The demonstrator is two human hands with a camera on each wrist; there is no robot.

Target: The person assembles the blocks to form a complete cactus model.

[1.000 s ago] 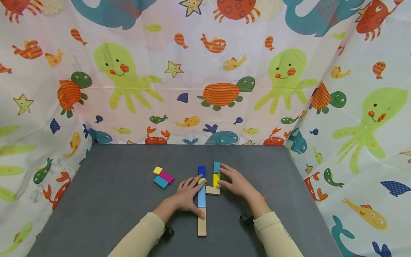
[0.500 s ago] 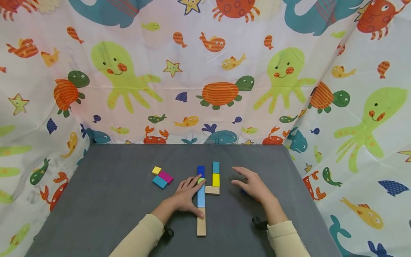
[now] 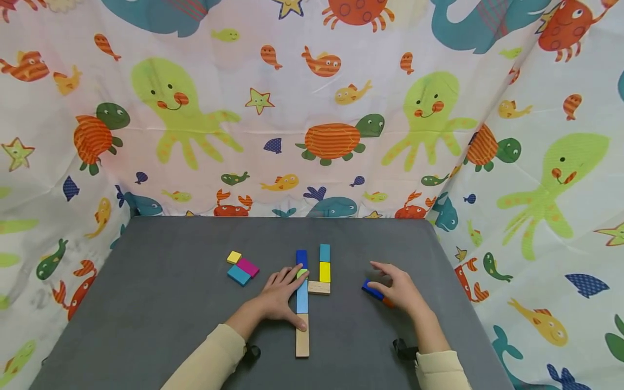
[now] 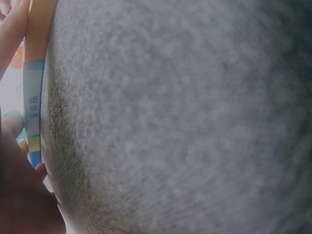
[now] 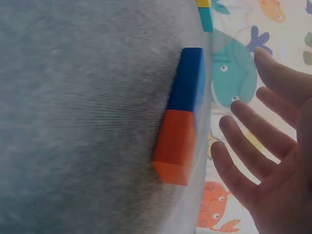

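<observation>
My left hand (image 3: 277,300) rests along a straight column of blocks, fingers spread: dark blue (image 3: 301,258), green (image 3: 302,273), light blue (image 3: 302,299) and plain wood (image 3: 302,345). Its thumb touches the wooden block, and a fingertip partly covers the green one. My right hand (image 3: 404,287) hovers with loosely spread fingers, holding nothing. Below it lie a blue block (image 5: 187,80) and an orange block (image 5: 175,139), end to end; in the head view the hand hides most of the orange one.
Right of the column, a small wooden block (image 3: 319,287) joins it, with a yellow block (image 3: 325,272) and a teal block (image 3: 325,252) above. Leftward lie a yellow cube (image 3: 234,257), a magenta block (image 3: 248,267) and a blue block (image 3: 239,275). A printed curtain (image 3: 287,119) borders the grey table (image 3: 170,303).
My right hand has left the yellow and teal blocks and moved right, over the blue and orange pair. My left hand stays on the column.
</observation>
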